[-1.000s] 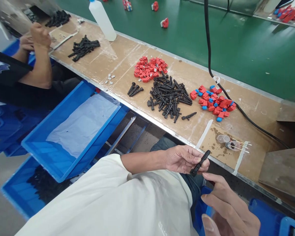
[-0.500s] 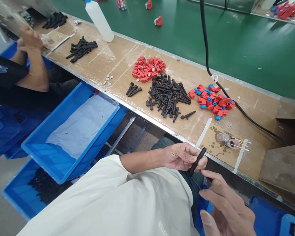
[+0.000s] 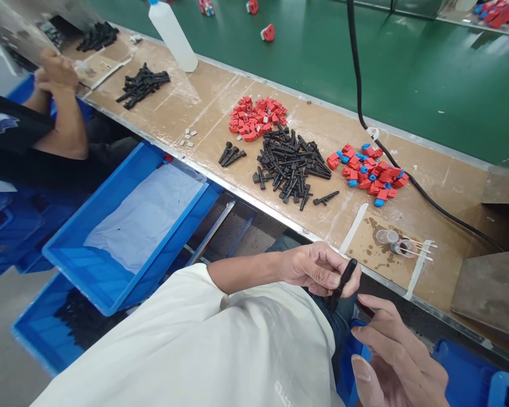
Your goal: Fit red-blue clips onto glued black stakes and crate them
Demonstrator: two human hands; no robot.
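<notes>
Between the thumb and fingers of my left hand [image 3: 316, 268] is a slim black plastic part [image 3: 343, 284], tilted, just in front of the bench edge. My right hand [image 3: 401, 350] hovers close by at the lower right, fingers apart and curved, holding nothing. On the bench beyond lies a heap of similar black parts [image 3: 290, 164], with a single black part [image 3: 326, 198] apart at its near side. Behind the heap is a pile of red blocks [image 3: 257, 117]. To its right are red pieces with blue ends [image 3: 375, 175].
Small clear cups [image 3: 387, 237] with cotton swabs [image 3: 418, 249] stand on a stained cardboard patch. A black cable [image 3: 358, 85] crosses the bench. A white bottle [image 3: 173, 37] stands farther left. Blue bins [image 3: 106, 299] sit below. A co-worker's hands [image 3: 57, 70] are at far left.
The black part has turned slightly in my left fingers. My right hand has shifted a little right and down, staying apart from it. Red pieces on the green belt have moved slightly left.
</notes>
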